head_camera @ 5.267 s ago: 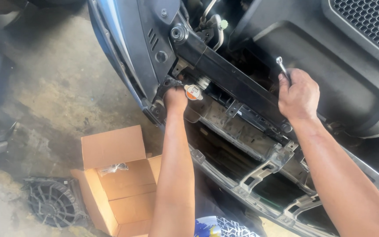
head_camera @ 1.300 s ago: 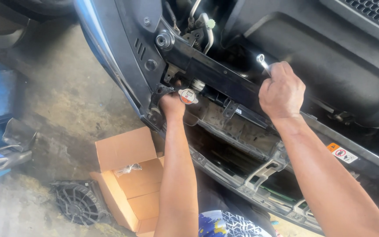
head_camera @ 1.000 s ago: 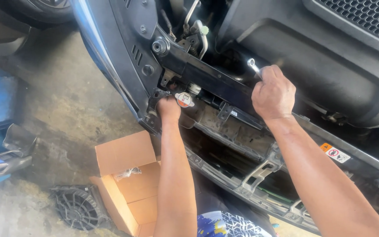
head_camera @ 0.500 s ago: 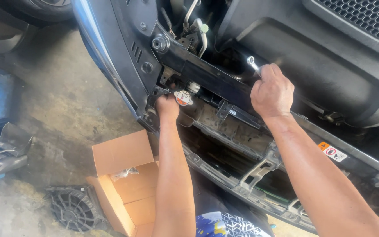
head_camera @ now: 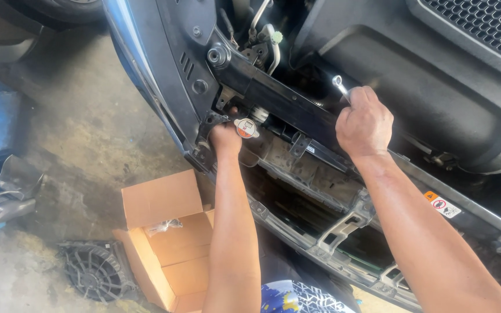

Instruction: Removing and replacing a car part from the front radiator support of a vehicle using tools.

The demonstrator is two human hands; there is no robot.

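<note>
Two hands apart on the stripped car front: right hand clenched round a wrench atop the black crossbar, left hand gripping the bracket beside the radiator cap, seemingly bracing it.

Lighting bright and even, daylight falling from upper left onto the concrete floor. Casting deep shadow into the engine bay, upper centre. Blurring slightly at left edge; no strong glare showing.
</note>
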